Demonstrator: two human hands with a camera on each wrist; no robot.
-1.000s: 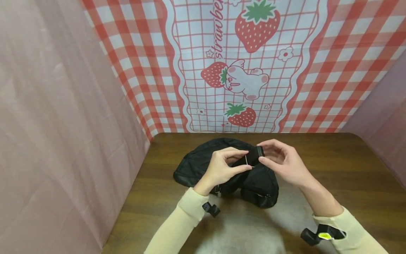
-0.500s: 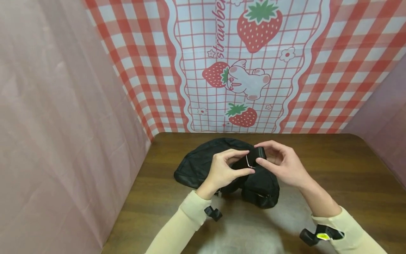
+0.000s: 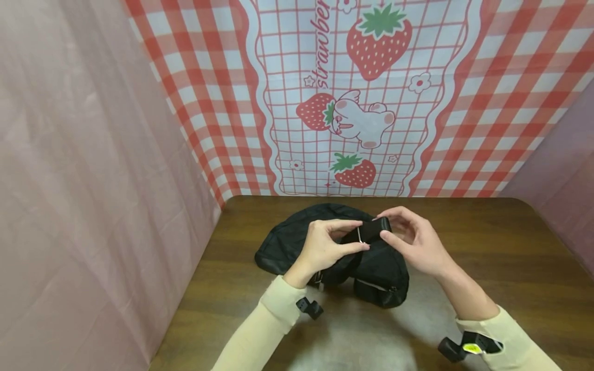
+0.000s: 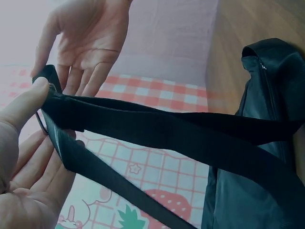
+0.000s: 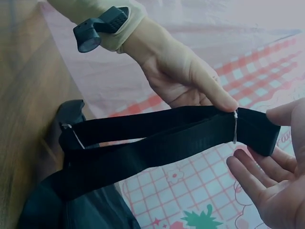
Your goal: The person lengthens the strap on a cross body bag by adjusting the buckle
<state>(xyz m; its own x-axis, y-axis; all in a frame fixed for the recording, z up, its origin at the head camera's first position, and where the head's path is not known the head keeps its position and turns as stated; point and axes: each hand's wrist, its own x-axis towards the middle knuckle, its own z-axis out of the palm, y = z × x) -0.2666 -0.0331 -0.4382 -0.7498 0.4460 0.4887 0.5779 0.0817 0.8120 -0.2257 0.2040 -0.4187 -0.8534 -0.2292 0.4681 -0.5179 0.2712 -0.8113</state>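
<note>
While my left hand [image 3: 322, 245] pinches the metal buckle [image 3: 360, 235] between thumb and fingers, my right hand [image 3: 424, 245] grasps the folded end of the black strap [image 3: 376, 230] just to its right. Neither grip is released: my right thumb touches the near side of the fold in the head view, with fingertips at its far side, and the strap passes through the buckle between my two hands. My palms face each other across it.

The strap belongs to the black bag [image 3: 285, 239], which lies on the wooden table [image 3: 468, 226], left of the middle and close to the far edge, partly hidden beneath my hands. Its rounded side faces far, and a zip [image 3: 378, 285] shows at the near right part. From the buckle, bands of strap run through the air towards the bag; one slants away below the others in the left wrist view. A second metal fitting [image 5: 74, 136] sits where the strap meets the bag's end.

Pale sleeves [image 3: 260, 330] cover my forearms, a small black camera [image 3: 310, 308] at each wrist. A red-and-white checked cloth [image 3: 199, 46] with strawberries hangs at the far side, and a pinkish curtain [image 3: 93, 180] hangs at the left.
</note>
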